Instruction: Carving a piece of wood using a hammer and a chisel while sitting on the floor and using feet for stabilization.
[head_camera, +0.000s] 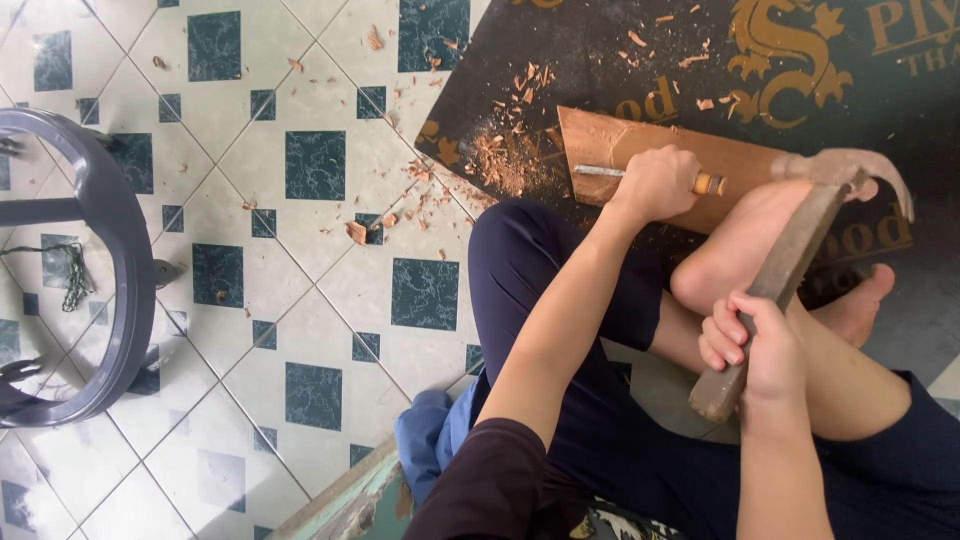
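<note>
Left hand (655, 183) is wrapped tight around a chisel (640, 175) lying across the wood piece (680, 160), blade pointing at the shavings (500, 160). Right hand (765, 350) grips a hammer (790, 260), its head just past the wood's far end, above a bare foot (740, 245) resting on the wood.

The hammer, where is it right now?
In the head view the hammer is at right, gripped by the right hand, its head above the chisel held by the left hand.

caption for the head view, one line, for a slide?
Seated on a tiled floor, left hand steadies a chisel on a wooden piece while right hand grips a claw hammer.
</note>
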